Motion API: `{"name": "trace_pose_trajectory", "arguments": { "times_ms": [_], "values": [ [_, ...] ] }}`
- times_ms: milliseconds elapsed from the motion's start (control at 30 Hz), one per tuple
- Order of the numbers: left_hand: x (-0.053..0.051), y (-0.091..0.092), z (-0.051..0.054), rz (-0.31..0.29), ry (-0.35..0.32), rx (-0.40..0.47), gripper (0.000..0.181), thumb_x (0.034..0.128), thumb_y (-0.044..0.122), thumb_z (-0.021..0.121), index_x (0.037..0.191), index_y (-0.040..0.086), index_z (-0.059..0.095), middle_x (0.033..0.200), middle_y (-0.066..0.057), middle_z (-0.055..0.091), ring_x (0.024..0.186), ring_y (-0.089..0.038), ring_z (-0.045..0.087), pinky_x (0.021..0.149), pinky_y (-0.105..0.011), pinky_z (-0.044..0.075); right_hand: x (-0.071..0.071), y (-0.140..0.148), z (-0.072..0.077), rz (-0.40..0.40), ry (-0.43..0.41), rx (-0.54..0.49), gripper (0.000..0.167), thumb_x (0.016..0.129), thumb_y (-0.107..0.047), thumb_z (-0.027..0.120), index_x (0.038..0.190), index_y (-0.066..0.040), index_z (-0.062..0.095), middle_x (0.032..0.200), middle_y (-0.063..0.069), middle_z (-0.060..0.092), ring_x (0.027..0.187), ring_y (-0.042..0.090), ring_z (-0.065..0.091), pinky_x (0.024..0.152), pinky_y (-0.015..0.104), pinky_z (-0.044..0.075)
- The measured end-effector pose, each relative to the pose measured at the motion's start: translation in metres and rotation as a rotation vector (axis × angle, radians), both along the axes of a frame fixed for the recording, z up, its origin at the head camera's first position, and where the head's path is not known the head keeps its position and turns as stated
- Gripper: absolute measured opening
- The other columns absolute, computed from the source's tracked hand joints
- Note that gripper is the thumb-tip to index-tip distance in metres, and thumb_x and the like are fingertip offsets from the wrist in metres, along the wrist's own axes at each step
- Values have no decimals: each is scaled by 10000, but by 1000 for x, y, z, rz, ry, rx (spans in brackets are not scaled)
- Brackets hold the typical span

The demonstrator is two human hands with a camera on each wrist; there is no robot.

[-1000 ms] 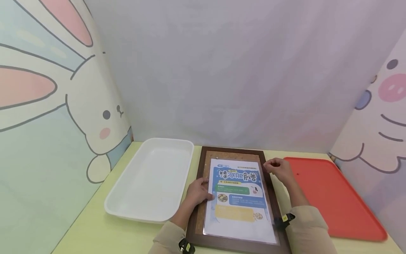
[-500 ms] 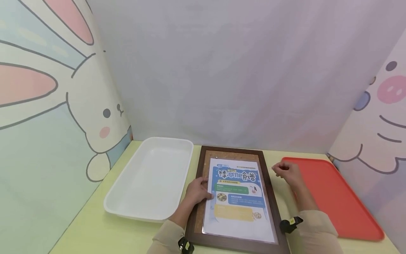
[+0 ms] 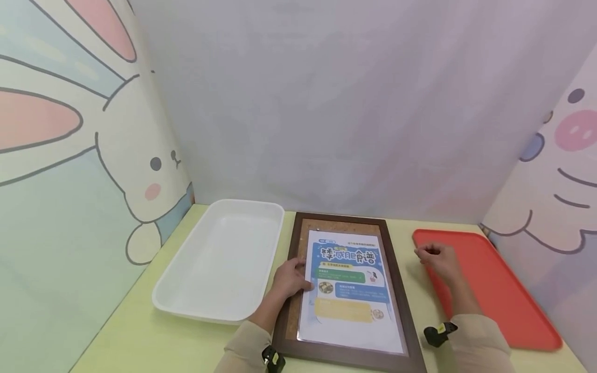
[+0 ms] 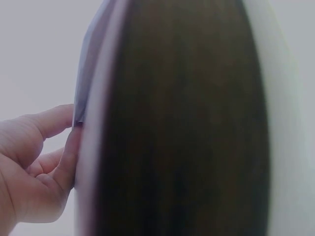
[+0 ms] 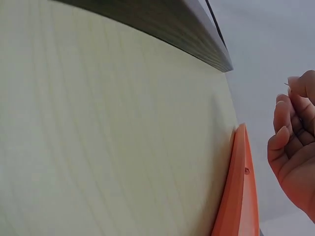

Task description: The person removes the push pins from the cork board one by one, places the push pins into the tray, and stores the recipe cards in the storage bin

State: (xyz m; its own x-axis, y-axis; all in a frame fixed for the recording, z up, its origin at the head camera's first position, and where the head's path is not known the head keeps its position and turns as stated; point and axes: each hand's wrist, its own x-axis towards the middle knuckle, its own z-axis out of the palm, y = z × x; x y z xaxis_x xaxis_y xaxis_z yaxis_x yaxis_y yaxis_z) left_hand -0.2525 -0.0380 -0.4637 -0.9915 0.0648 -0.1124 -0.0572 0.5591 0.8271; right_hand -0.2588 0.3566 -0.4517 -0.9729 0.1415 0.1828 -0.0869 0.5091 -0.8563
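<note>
Printed sheet (image 3: 350,290) lies face up on the corkboard (image 3: 350,227), its right edge close to the brown frame's right side. My left hand (image 3: 289,280) rests at the sheet's left edge, thumb on the paper, fingers apart from it and reaching onto the cork; the left wrist view shows that contact side-on. My right hand (image 3: 440,259) is clear of the board, above the left edge of the red tray (image 3: 503,295). What it holds is hidden from the head view, but the right wrist view shows thumb and finger closed on a thin pin (image 5: 287,84), tip poking out, and a small round spot (image 5: 247,170) on that tray. Left of the board, the white tray (image 3: 228,259) sits on the yellow counter (image 3: 140,331).
</note>
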Motion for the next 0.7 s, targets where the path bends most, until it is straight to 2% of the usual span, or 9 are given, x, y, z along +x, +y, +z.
{"name": "trace_pose_trajectory", "arguments": {
  "times_ms": [233,467,700],
  "values": [
    [0,0,1,10,-8,4,697,606,42,847,1241,47,560,718,-27,564,643,-174,544,580,-319,456,6,13,-1,-33,-35,89,293,907,-202,608,932,90,595,817,53,587,702,112,493,588,262,441],
    [0,0,0,13,-12,4,690,605,38,845,1235,49,564,712,-24,564,639,-173,546,572,-315,454,14,30,-4,-39,-106,79,344,934,-256,565,957,86,592,820,52,591,712,139,502,597,297,443],
    [-2,0,0,13,-23,7,687,613,47,843,1240,55,562,714,-20,569,638,-170,552,572,-309,459,10,46,-8,-66,-193,59,369,923,-312,576,968,54,598,795,53,566,719,170,495,598,301,435]
  ]
}}
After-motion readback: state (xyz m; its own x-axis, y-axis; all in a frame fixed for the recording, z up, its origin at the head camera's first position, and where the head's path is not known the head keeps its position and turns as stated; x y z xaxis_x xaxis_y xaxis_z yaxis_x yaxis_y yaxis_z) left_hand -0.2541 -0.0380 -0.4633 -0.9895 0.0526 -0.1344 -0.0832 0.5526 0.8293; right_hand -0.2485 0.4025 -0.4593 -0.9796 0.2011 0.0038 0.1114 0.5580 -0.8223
